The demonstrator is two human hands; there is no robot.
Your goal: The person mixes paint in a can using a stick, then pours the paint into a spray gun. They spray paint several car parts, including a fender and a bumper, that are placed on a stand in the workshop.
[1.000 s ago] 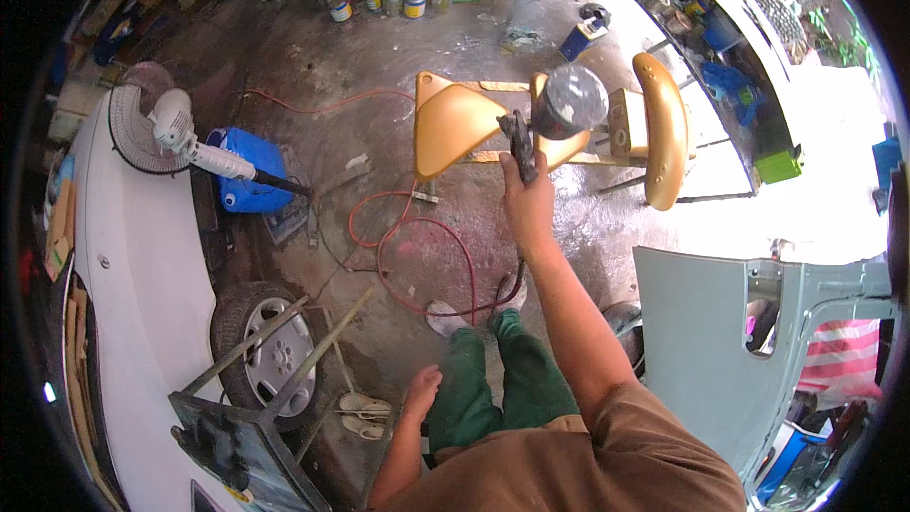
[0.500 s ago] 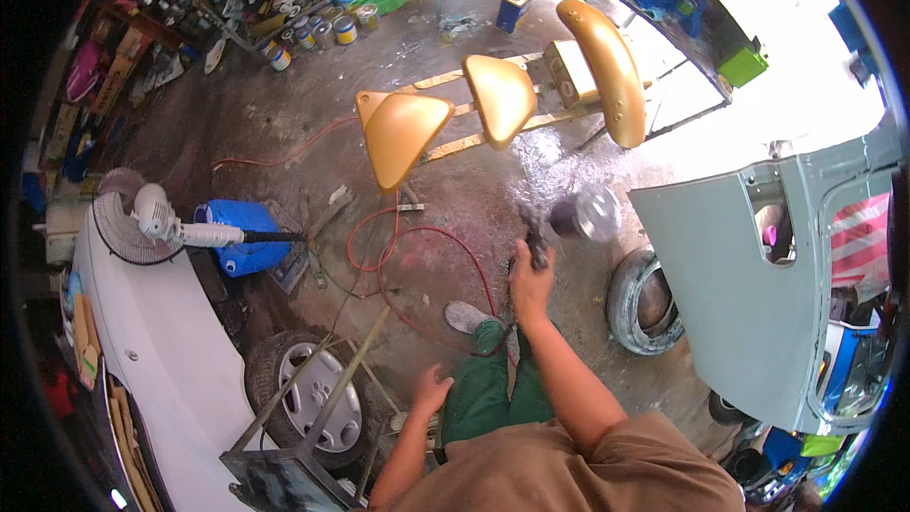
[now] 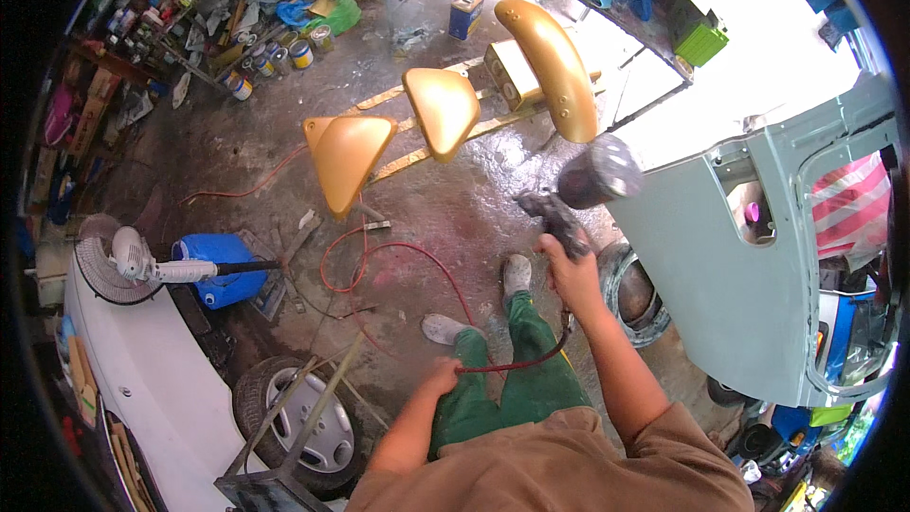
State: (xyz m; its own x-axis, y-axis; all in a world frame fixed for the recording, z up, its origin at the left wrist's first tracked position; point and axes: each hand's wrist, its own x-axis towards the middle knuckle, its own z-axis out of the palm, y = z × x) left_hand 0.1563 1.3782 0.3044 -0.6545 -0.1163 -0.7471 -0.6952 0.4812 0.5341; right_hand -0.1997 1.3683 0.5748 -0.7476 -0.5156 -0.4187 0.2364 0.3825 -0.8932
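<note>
the spray gun (image 3: 569, 199) is sitting up in front of the person, its dark cup tilted toward the pale grey-green car body panel (image 3: 749, 256) just beside it. the right hand (image 3: 567, 270) is clamped around the gun's grip, arm stretched forward. a red hose (image 3: 398, 251) is looping over the stained concrete floor (image 3: 455, 199) and running back toward the person's legs, where the left hand (image 3: 442, 377) is closing loosely on it beside the green trousers (image 3: 512, 379). ahead of the gun, three gold-painted parts are resting on wooden slats: a triangular cover (image 3: 346, 156), a second cover (image 3: 443, 109) and a curved fender (image 3: 555, 62). further left, a blue canister (image 3: 218, 265) and a white fan (image 3: 123, 261) are standing near a white car (image 3: 142, 379) with its wheel (image 3: 303, 417) showing. paint tins (image 3: 284, 57) are crowding the far wall.
</note>
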